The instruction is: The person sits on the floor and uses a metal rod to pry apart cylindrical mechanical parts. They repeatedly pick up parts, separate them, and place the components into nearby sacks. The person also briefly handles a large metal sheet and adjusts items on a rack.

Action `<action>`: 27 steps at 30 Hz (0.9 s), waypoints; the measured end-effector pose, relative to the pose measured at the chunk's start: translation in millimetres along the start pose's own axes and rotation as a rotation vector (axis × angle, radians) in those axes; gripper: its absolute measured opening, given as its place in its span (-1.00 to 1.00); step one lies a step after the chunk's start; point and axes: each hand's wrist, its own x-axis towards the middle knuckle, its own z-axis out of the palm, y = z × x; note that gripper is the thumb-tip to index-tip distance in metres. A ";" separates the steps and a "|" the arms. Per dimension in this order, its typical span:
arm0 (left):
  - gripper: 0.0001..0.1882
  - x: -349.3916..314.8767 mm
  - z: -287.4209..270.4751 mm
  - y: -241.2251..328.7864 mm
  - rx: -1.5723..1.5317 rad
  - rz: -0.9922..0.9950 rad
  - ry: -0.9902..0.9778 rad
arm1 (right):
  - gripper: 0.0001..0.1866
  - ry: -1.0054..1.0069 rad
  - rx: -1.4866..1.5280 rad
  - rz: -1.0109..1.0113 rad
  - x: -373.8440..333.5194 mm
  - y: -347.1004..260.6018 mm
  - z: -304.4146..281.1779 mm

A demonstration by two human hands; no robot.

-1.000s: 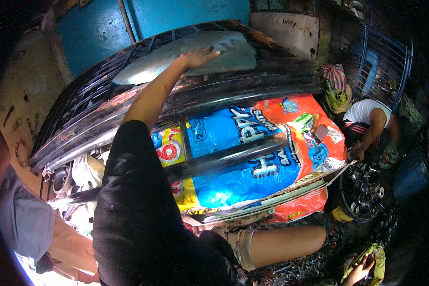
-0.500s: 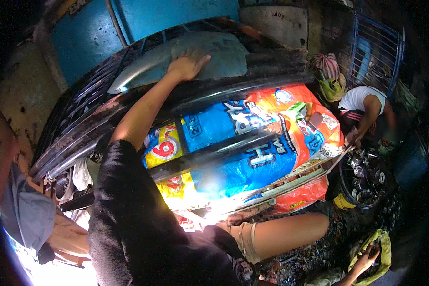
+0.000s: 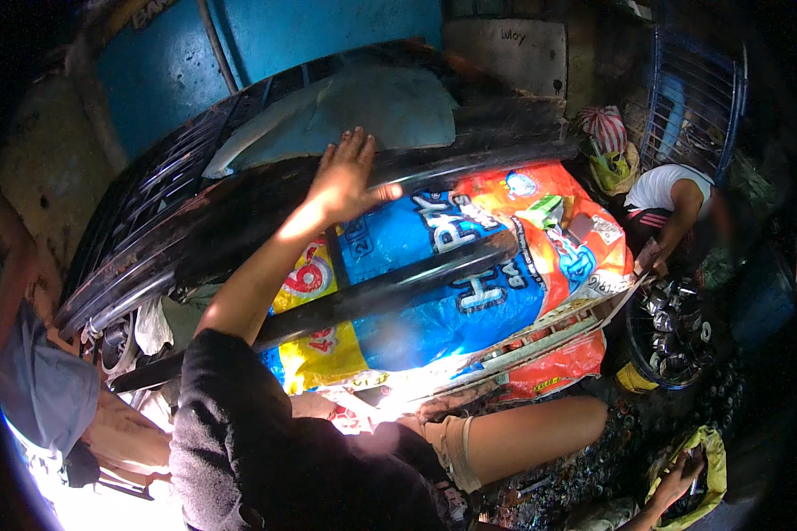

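My left hand (image 3: 345, 181) is stretched out with its fingers apart. It is over the near edge of a black metal frame (image 3: 505, 150), just below a curved grey-blue sheet (image 3: 381, 106) lying on that frame. It holds nothing. My thumb points right, above a blue, yellow and red printed plastic sheet (image 3: 390, 332). Across this plastic runs a black bar (image 3: 390, 288), passing beside my forearm. At the lower right, my right hand (image 3: 677, 482) is inside the mouth of a yellow sack (image 3: 715, 447). Its fingers curl around something dark that I cannot make out.
A crouching person (image 3: 682, 195) in white works at the right, beside a round basin (image 3: 638, 341) of dark metal parts. A blue rack (image 3: 695, 97) and a striped bag (image 3: 604, 128) stand behind. Another person's leg (image 3: 128, 425) is at the left. Small scraps (image 3: 584, 469) cover the ground.
My left hand has drawn back toward me, off the grey-blue sheet to the black frame's near edge. My right hand stays at the yellow sack.
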 end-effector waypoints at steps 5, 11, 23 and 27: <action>-0.05 40.9 -61.8 -63.3 -2.071 -0.232 0.127 | -0.41 -0.030 0.031 -0.074 -1.6 -8.2 0.2; -0.01 49.6 -0.9 -109.4 -2.691 -0.390 0.188 | -0.42 0.015 -0.078 0.025 -9.7 -20.3 3.3; 0.02 -14.3 -2.0 -88.6 -1.800 -0.283 -0.107 | -0.31 0.002 -0.167 0.097 -10.7 -32.6 -4.6; -0.02 -33.4 -27.6 -53.8 -1.454 -0.457 -0.098 | -0.24 -0.025 -0.146 0.085 -3.4 -10.6 -8.3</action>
